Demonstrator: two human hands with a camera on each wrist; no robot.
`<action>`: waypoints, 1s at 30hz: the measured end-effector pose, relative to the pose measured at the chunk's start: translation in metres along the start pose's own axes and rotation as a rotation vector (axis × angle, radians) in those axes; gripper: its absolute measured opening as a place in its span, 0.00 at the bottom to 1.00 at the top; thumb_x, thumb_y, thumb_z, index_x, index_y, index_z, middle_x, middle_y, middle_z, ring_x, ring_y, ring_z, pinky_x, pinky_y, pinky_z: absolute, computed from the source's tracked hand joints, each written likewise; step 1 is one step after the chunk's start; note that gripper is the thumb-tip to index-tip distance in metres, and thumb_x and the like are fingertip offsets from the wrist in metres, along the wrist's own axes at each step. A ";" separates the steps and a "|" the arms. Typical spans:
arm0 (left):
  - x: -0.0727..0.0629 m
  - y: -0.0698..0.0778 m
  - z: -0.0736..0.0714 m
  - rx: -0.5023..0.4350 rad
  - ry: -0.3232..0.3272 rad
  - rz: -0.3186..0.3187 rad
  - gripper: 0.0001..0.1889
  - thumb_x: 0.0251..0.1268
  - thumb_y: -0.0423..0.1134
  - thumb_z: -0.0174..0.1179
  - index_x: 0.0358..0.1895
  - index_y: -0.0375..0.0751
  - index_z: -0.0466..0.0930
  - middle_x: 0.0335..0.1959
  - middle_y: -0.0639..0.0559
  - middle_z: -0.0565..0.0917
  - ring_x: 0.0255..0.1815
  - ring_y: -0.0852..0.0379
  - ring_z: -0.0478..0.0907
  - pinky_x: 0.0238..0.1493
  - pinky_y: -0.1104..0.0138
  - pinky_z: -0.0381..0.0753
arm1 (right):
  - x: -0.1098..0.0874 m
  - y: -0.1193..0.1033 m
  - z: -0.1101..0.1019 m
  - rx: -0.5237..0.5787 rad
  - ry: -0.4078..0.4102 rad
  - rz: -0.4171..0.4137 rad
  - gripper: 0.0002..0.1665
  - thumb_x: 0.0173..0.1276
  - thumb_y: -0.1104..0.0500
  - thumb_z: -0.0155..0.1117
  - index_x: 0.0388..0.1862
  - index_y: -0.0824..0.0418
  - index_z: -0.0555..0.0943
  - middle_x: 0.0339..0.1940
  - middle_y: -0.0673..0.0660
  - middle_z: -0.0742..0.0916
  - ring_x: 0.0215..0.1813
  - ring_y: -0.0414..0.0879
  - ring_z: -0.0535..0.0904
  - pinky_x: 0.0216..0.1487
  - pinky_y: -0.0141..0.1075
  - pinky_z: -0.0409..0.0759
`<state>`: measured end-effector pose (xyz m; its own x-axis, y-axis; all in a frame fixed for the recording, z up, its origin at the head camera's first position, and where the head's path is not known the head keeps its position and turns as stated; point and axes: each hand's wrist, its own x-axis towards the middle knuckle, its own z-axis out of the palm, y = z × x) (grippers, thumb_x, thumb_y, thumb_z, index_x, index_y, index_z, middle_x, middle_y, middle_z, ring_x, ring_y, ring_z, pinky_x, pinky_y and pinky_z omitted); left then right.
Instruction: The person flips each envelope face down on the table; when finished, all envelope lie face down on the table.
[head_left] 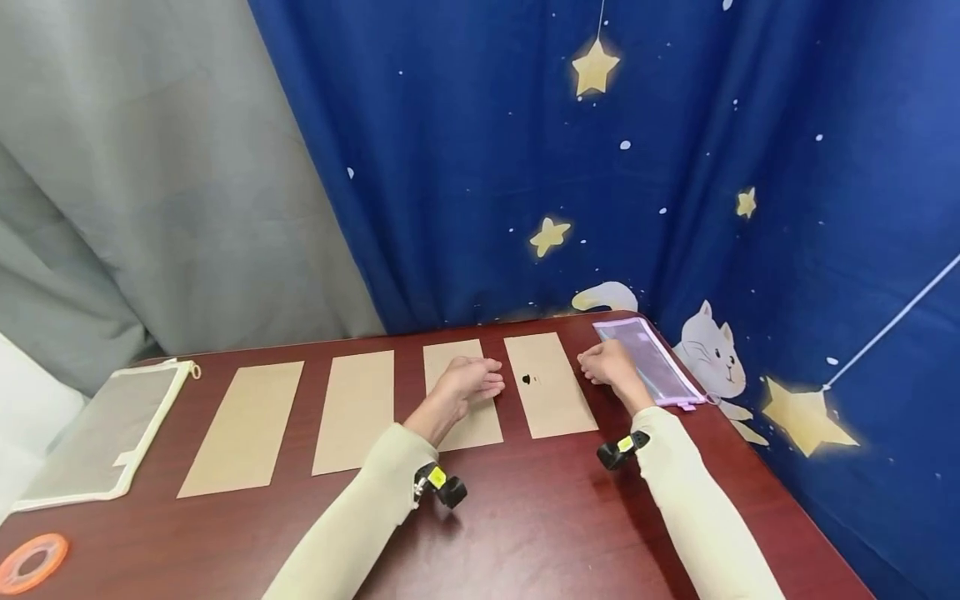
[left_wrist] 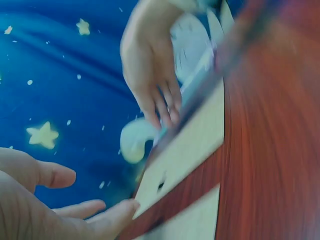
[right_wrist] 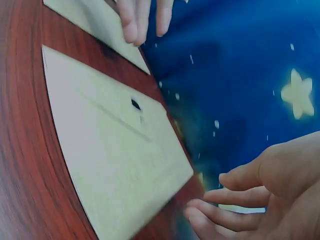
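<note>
Several tan paper rectangles lie in a row on the table. The rightmost tan paper (head_left: 558, 408) bears a small black hat-shaped mark (head_left: 527, 379). My left hand (head_left: 468, 382) hovers over the neighbouring tan paper (head_left: 472, 429), its fingers loosely extended toward the marked one and nothing in its grasp. On the other side, my right hand (head_left: 609, 364) is between the marked paper and a purple-edged zip pouch (head_left: 660, 367), overlapping the pouch's left edge in the head view. The right wrist view shows this hand (right_wrist: 265, 200) with relaxed fingers and nothing between them.
Two more tan papers, a middle one (head_left: 356, 408) and a left one (head_left: 243, 425), lie farther left. Beyond them rests a cream-edged mesh zip pouch (head_left: 135, 475). An orange tape roll (head_left: 54, 543) is at lower left. Grey and blue curtains (head_left: 465, 167) hang behind the dark red table (head_left: 555, 533).
</note>
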<state>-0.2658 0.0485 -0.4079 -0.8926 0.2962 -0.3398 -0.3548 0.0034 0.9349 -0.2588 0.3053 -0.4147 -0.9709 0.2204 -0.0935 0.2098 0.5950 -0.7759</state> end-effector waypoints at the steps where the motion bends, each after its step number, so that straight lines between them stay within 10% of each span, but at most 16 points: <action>1: 0.002 -0.001 0.004 -0.025 0.000 -0.017 0.22 0.76 0.32 0.51 0.67 0.23 0.68 0.62 0.24 0.74 0.62 0.37 0.79 0.70 0.56 0.79 | 0.002 0.002 -0.002 0.058 -0.034 0.032 0.19 0.73 0.64 0.57 0.50 0.81 0.80 0.28 0.63 0.88 0.24 0.39 0.80 0.27 0.27 0.84; 11: 0.019 -0.013 0.021 -0.246 0.062 -0.103 0.33 0.71 0.32 0.54 0.74 0.30 0.52 0.63 0.20 0.70 0.66 0.31 0.75 0.69 0.55 0.80 | 0.017 0.004 -0.002 0.312 -0.202 0.203 0.17 0.78 0.65 0.50 0.51 0.81 0.76 0.24 0.55 0.87 0.24 0.37 0.84 0.33 0.27 0.88; 21: 0.023 -0.016 0.030 -0.164 0.055 -0.104 0.25 0.72 0.30 0.53 0.69 0.27 0.62 0.65 0.31 0.68 0.48 0.49 0.77 0.49 0.73 0.87 | 0.014 0.006 -0.005 0.303 -0.203 0.223 0.14 0.74 0.67 0.57 0.48 0.80 0.80 0.22 0.53 0.87 0.24 0.36 0.83 0.32 0.26 0.88; 30: 0.029 -0.013 0.030 -0.094 0.045 -0.072 0.15 0.70 0.25 0.50 0.55 0.22 0.76 0.28 0.49 0.77 0.24 0.65 0.73 0.25 0.82 0.77 | 0.009 0.006 -0.010 0.307 -0.196 0.166 0.15 0.71 0.69 0.60 0.51 0.80 0.80 0.21 0.49 0.86 0.25 0.35 0.83 0.34 0.28 0.89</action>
<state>-0.2789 0.0855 -0.4272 -0.8747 0.2550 -0.4121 -0.4413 -0.0674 0.8948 -0.2647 0.3183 -0.4139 -0.9365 0.1245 -0.3279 0.3505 0.2985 -0.8877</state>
